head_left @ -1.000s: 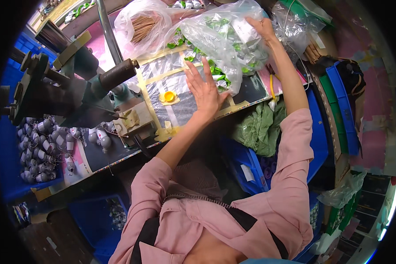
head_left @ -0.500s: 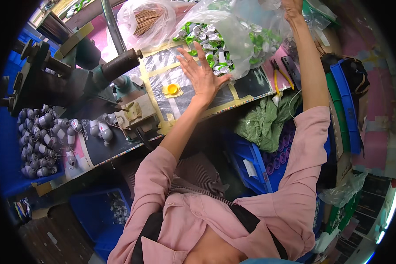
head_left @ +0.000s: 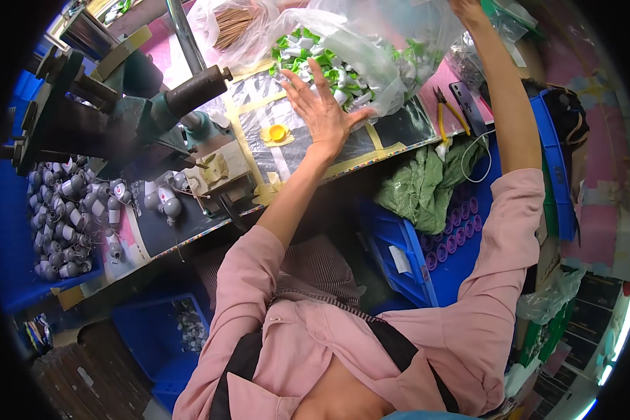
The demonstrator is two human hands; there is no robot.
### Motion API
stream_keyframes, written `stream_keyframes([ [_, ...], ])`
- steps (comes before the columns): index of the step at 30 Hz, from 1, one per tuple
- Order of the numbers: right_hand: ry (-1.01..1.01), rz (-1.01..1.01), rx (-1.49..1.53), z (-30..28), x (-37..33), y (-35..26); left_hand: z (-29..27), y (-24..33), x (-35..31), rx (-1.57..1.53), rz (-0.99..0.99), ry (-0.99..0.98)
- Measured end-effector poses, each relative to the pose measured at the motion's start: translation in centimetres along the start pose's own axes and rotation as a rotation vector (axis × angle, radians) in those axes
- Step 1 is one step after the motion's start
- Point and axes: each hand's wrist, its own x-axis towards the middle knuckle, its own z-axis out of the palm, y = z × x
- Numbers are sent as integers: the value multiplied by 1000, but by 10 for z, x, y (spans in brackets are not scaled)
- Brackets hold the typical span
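Observation:
A clear plastic bag [head_left: 392, 87] lies tilted on the far side of the bench, its mouth toward the left. Small green and white plastic parts [head_left: 311, 52] are heaped at that mouth. My left hand [head_left: 322, 115] is open, fingers spread, its fingertips against the near edge of the heap and its thumb by the bag's rim. Up at the picture's top edge, my right hand [head_left: 467, 10] has hold of the raised far end of the bag; its fingertips are partly cut off. A yellow round cap [head_left: 277, 132] sits on tape on the bench, left of my left wrist.
A dark metal press [head_left: 140, 126] stands at left, beside a heap of grey bulb-shaped parts [head_left: 66, 217]. Pliers with yellow handles [head_left: 453, 117] and a phone [head_left: 467, 106] lie right of the bag. Below are green cloth [head_left: 416, 192] and a blue crate [head_left: 399, 259] with purple rings.
The right arm has shifted slightly right, and the bag's far end has moved with it. More green and white parts have slid toward the mouth. My left hand stays nearly in place.

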Motion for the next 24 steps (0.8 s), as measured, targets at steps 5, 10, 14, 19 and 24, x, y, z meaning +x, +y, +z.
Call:
stream_keyframes([
  [5, -96, -6, -123, -13, 10, -16, 2, 4, -3, -10, -10, -22],
  [10, -210, 120, -266, -25, 38, -63, -4, 0, -2, -6, -33, -22],
  [14, -365, 48, -442, -15, 47, -90, -3, -2, -1, -8, -18, -20],
  [19, 51, -109, -457, -9, 53, -50, -4, 5, -2, -31, -29, -21],
  [24, 94, -148, -411, -28, 33, -81, -7, 4, -1, -28, -42, -25],
])
